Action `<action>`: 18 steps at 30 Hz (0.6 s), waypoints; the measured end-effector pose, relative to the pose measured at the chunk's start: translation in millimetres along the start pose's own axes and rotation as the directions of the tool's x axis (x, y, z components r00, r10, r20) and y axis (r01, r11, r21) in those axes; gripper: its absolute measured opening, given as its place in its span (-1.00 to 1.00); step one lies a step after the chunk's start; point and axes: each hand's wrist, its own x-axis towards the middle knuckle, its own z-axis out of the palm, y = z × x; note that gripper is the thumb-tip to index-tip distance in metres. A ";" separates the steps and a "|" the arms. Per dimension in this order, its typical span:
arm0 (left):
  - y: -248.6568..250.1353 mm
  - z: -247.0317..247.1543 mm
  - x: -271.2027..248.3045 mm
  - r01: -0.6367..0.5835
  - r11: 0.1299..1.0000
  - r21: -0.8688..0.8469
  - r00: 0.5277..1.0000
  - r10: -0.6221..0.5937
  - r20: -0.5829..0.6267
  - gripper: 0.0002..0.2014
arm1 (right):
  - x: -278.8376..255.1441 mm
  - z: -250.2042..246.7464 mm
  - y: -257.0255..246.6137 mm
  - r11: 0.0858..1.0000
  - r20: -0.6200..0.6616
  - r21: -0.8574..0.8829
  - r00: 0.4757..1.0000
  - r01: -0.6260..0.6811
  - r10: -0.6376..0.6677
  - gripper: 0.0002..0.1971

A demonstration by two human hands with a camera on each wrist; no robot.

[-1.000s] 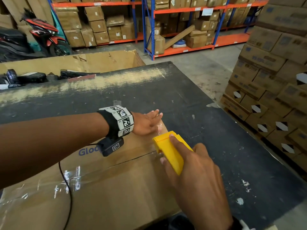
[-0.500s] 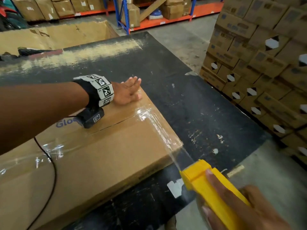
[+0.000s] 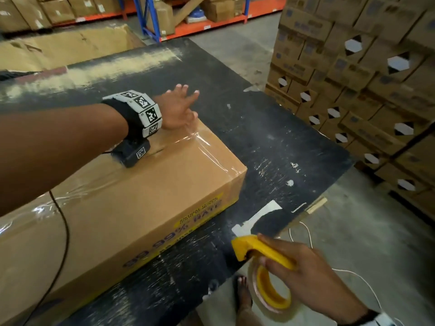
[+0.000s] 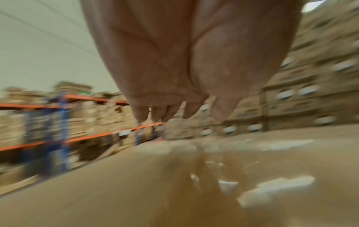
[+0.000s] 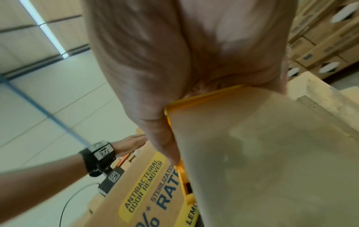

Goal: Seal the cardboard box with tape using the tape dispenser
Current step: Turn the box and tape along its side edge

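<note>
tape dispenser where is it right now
In the head view the yellow tape dispenser is at lower right, gripped by the right hand, off the cardboard box past its near right corner.

We stood at a black worktable [image 3: 270, 137] whose top was scuffed, with a pale worn streak along its far side and white scraps of label stuck near its near corner. Beyond it an open, large cardboard bin [image 3: 66, 47] showed its inner wall. To our right rose a stacked pallet of cartons [image 3: 367, 74] bearing black-and-white diamond marks. At the back, blue-and-orange shelving [image 3: 150, 17] carried more brown cartons, and a plank leaned against it. The concrete floor [image 3: 367, 236] lay grey beside the table, with a thin white cord [image 3: 306, 234] looping across it. A bare foot [image 3: 243, 292] showed at the table's edge.
</note>
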 end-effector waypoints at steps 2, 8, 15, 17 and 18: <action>34.8 -7.5 -20.4 -0.194 0.980 -0.035 0.981 0.194 -0.010 -0.32 | -6.3 -1.6 3.6 0.992 -0.089 0.113 0.995 0.048 -0.038 -0.54; 132.2 12.3 -62.5 -0.422 0.888 0.182 0.903 0.393 0.177 -0.35 | -16.2 -16.2 4.9 0.916 -0.337 0.323 0.933 0.238 -0.124 -0.46; 158.9 6.7 -81.1 -0.322 0.933 -0.160 0.946 0.325 -0.005 -0.56 | -32.6 -28.5 17.8 0.855 -0.551 0.309 0.811 0.416 -0.195 -0.36; 168.9 4.0 -96.1 -0.248 0.855 -0.456 0.963 0.268 -0.021 -0.62 | -34.7 -32.9 20.5 0.843 -0.600 0.266 0.765 0.468 -0.235 -0.38; 174.8 3.2 -104.5 -0.171 0.781 -0.600 0.971 0.237 0.031 -0.64 | -35.0 -35.7 21.3 0.835 -0.617 0.245 0.744 0.492 -0.258 -0.39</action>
